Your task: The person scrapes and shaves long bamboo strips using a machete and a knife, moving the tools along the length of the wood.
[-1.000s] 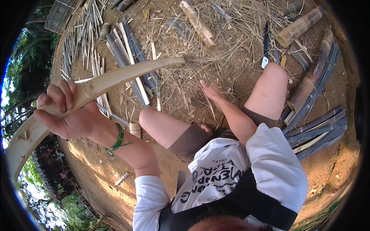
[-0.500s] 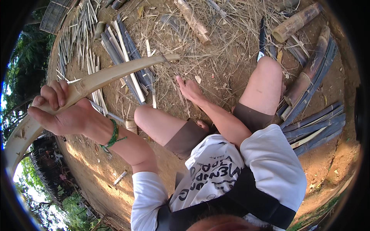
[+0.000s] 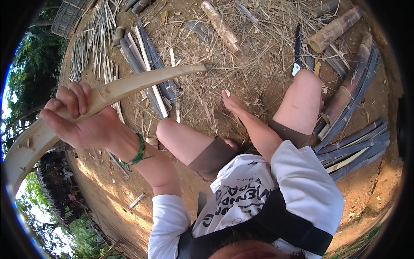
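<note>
In the head view, grips a pale bamboo strip (image 3: 142,83), left edge to upper middle, in wrapped fingers of the left hand (image 3: 84,125), and now draws the right hand (image 3: 234,104) rightward, off the tip, pausing work there, without telling whether those fingers pinch anything.

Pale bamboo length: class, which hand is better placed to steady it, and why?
Probably the left hand: it grips the pale bamboo length, while the right hand shows apart from it, between the knees.
</note>
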Motion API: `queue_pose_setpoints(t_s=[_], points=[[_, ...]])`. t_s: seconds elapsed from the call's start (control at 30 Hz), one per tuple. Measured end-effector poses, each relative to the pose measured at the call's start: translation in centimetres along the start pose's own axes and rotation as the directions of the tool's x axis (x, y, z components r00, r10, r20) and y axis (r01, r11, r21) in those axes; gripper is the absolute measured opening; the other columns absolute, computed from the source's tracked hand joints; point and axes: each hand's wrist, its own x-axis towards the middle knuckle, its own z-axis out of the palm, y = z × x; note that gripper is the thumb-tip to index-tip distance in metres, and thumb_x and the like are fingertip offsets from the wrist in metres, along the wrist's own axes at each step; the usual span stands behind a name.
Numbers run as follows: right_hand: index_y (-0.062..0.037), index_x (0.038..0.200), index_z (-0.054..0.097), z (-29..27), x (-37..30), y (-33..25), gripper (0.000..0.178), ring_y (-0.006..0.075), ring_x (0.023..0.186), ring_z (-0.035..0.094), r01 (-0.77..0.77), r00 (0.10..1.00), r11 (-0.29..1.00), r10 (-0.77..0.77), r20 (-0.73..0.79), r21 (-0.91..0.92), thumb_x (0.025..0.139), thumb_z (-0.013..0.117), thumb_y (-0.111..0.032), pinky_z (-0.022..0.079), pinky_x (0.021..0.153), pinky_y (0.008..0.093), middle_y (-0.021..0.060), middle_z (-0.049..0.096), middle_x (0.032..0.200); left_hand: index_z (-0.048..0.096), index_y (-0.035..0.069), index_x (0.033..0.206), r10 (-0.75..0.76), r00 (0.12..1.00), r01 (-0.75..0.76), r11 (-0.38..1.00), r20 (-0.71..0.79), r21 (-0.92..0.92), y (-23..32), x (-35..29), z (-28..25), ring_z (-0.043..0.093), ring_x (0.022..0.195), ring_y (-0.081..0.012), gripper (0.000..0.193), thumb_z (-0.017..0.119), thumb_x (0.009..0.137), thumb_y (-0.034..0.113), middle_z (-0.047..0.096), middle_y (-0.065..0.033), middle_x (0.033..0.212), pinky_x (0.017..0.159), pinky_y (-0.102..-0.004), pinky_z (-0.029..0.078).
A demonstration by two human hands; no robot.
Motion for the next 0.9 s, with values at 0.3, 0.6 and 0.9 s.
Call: queue_pose_setpoints(t_s=[0.3,0.6,0.9], points=[[0.0128,0.112,0.064,-0.7,3.0,1.4,0.087,0.0471,0.108,0.063,-0.005,1.000,0.998,0.004,-0.010,-0.065,0.097,0.034,-0.067,0.047,0.096,0.0512,0.0358,0.064,0.111,0.054,0.011,0.080,0.056,0.995,-0.054,0.998,-0.078,0.027,-0.3,0.7,-0.8,0.036,0.055,-0.0105,0.077,0.038,0.082,0.086,0.037,-0.0003,0.065,0.057,-0.0211,0.033],[0.0027,0.070,0.061,-2.7,-11.4,-11.0,0.071,0.0341,0.057,0.056,0.393,0.908,0.890,-0.415,0.057,0.232,0.103,0.035,-0.055,0.044,0.060,0.0494,0.0179,0.059,0.060,0.049,0.003,0.102,0.327,0.942,-0.259,0.852,-0.076,0.456,-1.4,2.5,-1.4,0.061,0.054,-0.0217,0.068,0.054,0.087,0.069,0.058,-0.0113,0.065,0.052,-0.0315,0.056],[-0.0020,0.068,0.056,-2.8,-16.0,-14.6,0.058,0.0209,0.045,0.045,0.784,0.595,0.506,-0.778,-0.202,0.361,0.104,0.043,-0.045,0.037,0.047,0.0397,0.0081,0.048,0.049,0.044,0.003,0.101,0.390,0.913,-0.292,0.832,-0.122,0.471,-1.1,0.9,0.8,0.052,0.041,-0.0161,0.064,0.060,0.088,0.063,0.052,-0.0083,0.055,0.038,-0.0256,0.048]])
